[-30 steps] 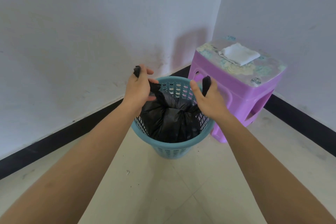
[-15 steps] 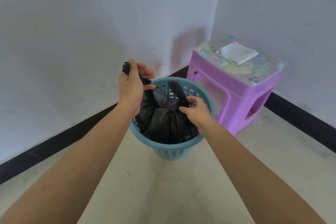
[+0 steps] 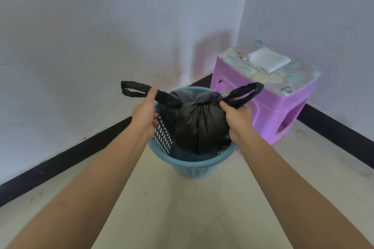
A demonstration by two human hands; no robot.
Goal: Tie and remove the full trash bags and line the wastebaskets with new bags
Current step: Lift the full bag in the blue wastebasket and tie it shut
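Our left hand and right hand each clench one handle loop of the black trash bag in the blue wastebasket; we judge it soft, light and best held there.

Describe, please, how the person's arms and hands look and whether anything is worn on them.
The left forearm and right forearm are bare, with no sleeve anywhere in view. The left hand and right hand wear no gloves, and no watch, bracelet or ring shows on the wrists or visible fingers.
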